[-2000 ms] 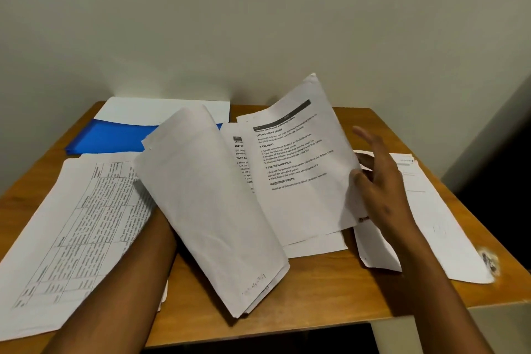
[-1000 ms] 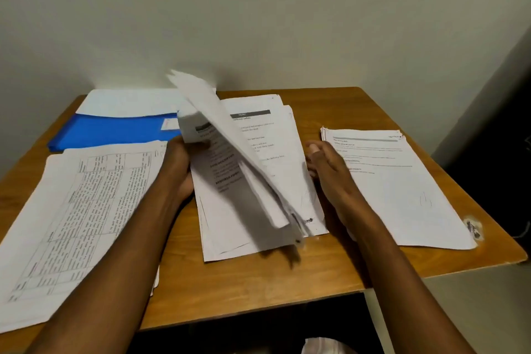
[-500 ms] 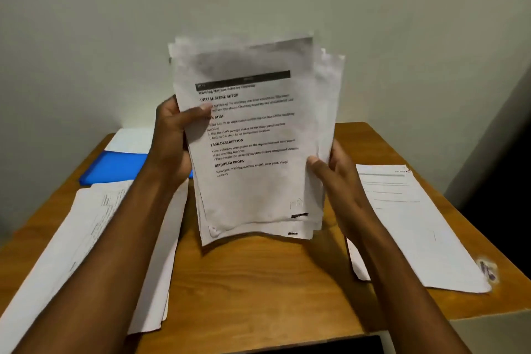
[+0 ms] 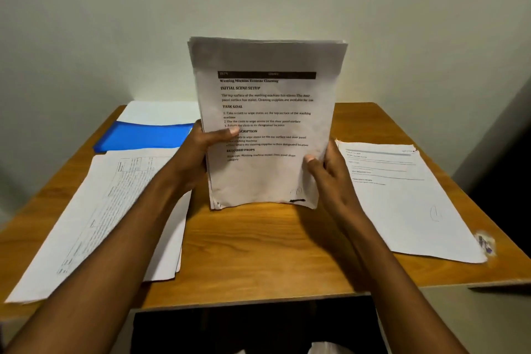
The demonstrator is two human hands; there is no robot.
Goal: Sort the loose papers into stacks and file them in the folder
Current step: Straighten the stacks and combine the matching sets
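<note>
Both hands, left hand (image 4: 201, 149) and right hand (image 4: 327, 175), grip an upright sheaf of white printed papers (image 4: 267, 123) by its sides, bottom edge on the wooden worktop (image 4: 258, 253), apparently squaring it. Next, probably the blue plastic folder (image 4: 143, 135), far left.

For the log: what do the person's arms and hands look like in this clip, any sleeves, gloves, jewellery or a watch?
Both forearms are bare up to the frame's bottom edge, with no sleeve showing. The left hand and right hand wear no gloves. No ring, watch or bracelet shows on the visible fingers and wrists. Short, unpainted nails show on both thumbs. No markings or tattoos are visible.
</note>
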